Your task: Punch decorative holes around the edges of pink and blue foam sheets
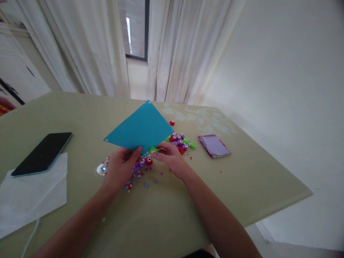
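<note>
A blue sheet of paper [142, 127] is held tilted above the table, one corner toward me. Small cut-outs show at its corners. My left hand [122, 165] pinches the sheet near its lower edge, thumb on top. My right hand [172, 157] has its fingers closed around a small green craft punch [153, 150], which sits at the sheet's near corner. Below the sheet, beside my left hand, are a red punch [148, 161] and purple punches [142, 163], partly hidden. More red, purple and green punches [180, 140] cluster beyond my right hand.
Tiny coloured paper bits [138, 175] lie scattered on the table [161, 215]. A clear round piece [102, 169] is left of my left hand. A notepad [214, 146] lies right; a phone [43, 152] rests partly on white paper [40, 193] at left, with a cable [32, 236].
</note>
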`<state>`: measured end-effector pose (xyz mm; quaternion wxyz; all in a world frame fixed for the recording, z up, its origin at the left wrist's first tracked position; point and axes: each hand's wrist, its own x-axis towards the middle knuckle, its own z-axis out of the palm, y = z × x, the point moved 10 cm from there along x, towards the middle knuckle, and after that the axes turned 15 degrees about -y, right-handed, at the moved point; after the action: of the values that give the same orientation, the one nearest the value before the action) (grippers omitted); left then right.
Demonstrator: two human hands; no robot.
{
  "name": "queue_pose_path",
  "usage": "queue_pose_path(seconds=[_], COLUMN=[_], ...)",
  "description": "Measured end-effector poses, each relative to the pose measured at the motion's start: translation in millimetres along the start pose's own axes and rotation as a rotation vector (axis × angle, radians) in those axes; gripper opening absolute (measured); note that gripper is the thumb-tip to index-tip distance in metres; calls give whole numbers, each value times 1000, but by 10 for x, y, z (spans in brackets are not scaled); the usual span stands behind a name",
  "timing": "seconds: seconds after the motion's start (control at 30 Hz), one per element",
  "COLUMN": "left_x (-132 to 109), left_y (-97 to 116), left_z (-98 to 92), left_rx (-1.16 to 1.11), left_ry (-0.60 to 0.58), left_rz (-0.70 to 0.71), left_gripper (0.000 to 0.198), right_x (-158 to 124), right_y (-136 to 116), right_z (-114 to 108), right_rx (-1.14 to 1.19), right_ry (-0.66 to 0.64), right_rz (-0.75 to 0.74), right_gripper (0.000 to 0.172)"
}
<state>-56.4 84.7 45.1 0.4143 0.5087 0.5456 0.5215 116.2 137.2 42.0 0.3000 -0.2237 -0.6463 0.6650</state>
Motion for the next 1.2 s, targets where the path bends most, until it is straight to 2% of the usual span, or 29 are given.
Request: queue_pose_path(seconds=[0.17, 0.3, 0.57, 1.0, 1.2], left_x=[2, 0, -1, 0, 17], left_y=[1, -23, -30, -63, -124], left_z=[82, 102, 123, 128, 150], left_rx=[21, -30, -5, 101, 105], left_ry=[-59, -53, -77, -88, -113], left_rz=[17, 29, 35, 54, 61], left_gripper=[37, 37, 34, 33, 36], right_x=[12, 22, 27, 31, 20], right_y=[60, 178, 174, 229, 253], right_z=[7, 40, 59, 93, 87], right_rx=[109, 230, 169, 232, 223], right_ry=[9, 12, 17, 86, 165], right_rz=[-2, 49, 29, 47, 39], right_gripper=[25, 33, 35, 43, 44])
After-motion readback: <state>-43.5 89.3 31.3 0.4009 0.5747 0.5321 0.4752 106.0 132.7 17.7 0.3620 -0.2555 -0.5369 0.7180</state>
